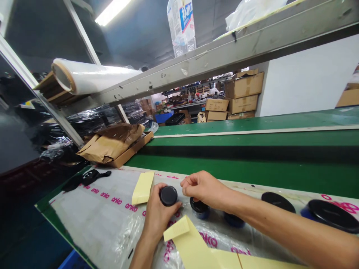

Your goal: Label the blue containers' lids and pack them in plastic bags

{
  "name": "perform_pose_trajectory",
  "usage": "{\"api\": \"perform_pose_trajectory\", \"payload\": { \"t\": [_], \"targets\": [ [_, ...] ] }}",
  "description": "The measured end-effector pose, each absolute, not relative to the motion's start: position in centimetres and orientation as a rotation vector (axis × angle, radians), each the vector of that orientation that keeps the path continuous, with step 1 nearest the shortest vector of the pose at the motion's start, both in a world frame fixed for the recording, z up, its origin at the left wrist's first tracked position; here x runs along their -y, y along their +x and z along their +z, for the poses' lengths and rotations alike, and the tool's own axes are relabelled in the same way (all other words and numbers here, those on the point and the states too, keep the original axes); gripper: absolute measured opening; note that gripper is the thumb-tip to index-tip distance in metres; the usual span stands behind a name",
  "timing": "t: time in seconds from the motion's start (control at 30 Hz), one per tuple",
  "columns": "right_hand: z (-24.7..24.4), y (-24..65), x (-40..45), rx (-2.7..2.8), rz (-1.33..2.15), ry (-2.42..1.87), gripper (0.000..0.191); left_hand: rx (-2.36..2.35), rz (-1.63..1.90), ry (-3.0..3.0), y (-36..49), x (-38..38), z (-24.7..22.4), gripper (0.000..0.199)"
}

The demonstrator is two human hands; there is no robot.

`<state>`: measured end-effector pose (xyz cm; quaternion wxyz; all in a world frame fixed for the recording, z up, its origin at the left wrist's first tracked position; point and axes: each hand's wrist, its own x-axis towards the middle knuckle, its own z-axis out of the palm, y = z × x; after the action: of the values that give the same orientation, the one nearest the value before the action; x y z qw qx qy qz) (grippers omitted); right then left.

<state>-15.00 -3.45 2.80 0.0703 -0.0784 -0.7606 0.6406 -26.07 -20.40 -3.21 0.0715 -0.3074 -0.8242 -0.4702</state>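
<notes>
Black round flat-topped container: in the left hand, thumb and fingers curled about its side. Right hand just right of the container, fingertips drawn together; cannot tell whether they pinch anything. Below that hand, also right of the container: blue round jar with glossy black lid. Pale-yellow paper sheet to the container's left. Step, as judged: one container steadied for handwork; next move calls for a firm left grip, top unobstructed.
</notes>
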Motion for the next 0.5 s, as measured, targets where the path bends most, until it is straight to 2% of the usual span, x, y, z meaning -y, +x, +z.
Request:
{"api": "perform_pose_trajectory", "payload": {
  "t": [0.5],
  "targets": [
    [2.7,-17.6,6.0,2.298,2.136,-0.241,0.007,2.28,-1.241,-0.866,-24.8,20.2,-2.7,0.05]
  ]
}}
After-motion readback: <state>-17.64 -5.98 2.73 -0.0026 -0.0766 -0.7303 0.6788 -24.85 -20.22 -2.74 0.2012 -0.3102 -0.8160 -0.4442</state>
